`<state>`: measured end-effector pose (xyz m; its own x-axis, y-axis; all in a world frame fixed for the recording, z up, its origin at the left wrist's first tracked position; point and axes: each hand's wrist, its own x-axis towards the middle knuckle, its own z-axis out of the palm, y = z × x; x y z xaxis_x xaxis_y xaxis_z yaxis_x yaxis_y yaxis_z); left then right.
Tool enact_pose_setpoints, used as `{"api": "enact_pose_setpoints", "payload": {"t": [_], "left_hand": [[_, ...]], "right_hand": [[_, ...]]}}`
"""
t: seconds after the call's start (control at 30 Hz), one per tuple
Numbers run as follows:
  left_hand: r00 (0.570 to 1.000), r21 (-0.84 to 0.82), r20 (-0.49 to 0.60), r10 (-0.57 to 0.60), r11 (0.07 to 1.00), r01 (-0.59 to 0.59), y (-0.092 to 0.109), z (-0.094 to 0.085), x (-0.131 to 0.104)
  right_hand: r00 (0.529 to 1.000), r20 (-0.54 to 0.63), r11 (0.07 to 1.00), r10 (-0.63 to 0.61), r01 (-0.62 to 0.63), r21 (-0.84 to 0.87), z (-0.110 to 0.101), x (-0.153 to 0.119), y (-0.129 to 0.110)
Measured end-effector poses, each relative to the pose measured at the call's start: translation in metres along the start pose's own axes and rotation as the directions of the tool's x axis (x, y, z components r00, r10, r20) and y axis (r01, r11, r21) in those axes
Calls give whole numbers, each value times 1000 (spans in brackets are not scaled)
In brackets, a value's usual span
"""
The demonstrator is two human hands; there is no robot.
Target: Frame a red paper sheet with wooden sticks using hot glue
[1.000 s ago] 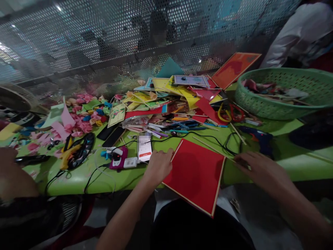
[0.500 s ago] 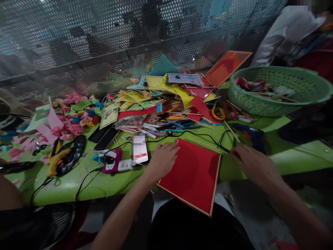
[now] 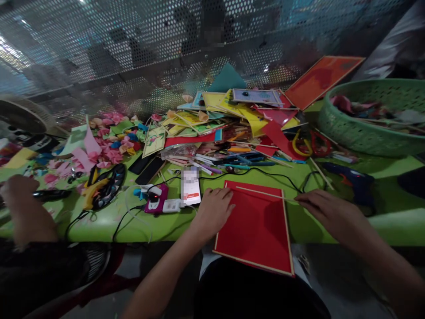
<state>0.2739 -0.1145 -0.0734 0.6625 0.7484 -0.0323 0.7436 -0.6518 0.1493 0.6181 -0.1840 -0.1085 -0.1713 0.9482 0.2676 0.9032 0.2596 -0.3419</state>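
From the head camera we look down at our green table (image 3: 99, 228), which is full of craft things. A red card (image 3: 255, 226) with a thin wooden border lies at the near edge, right in front of us, and its lower part hangs over the edge toward our lap. Our left hand (image 3: 214, 210) lies flat on the card's left side with the fingers spread apart, and we think it is pressing the card down so it does not slide. Our right hand (image 3: 327, 212) pinches the right end of a thin wooden stick (image 3: 265, 193). The stick lies along the card's top edge, as if lined up with the border.

Left of the card a phone (image 3: 191, 191) lies face up. Its screen is blurred, so we cannot read any words. A blue glue gun (image 3: 353, 184) rests near the right edge. A green basket (image 3: 368, 133) sits in the far right corner, beside a pile of coloured cards (image 3: 232, 117). Another person's hand (image 3: 18, 192) rests at the left edge.
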Motion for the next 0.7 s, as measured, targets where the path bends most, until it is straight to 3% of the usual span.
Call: {"api": "enact_pose_setpoints", "payload": {"t": [0.27, 0.7], "left_hand": [[1000, -23, -31, -5, 1000, 4, -6, 3, -6], [1000, -50, -11, -11, 999, 11, -9, -2, 0]], "right_hand": [[990, -18, 989, -137, 135, -61, 23, 27, -3], [990, -26, 988, -136, 134, -73, 28, 35, -6]]}}
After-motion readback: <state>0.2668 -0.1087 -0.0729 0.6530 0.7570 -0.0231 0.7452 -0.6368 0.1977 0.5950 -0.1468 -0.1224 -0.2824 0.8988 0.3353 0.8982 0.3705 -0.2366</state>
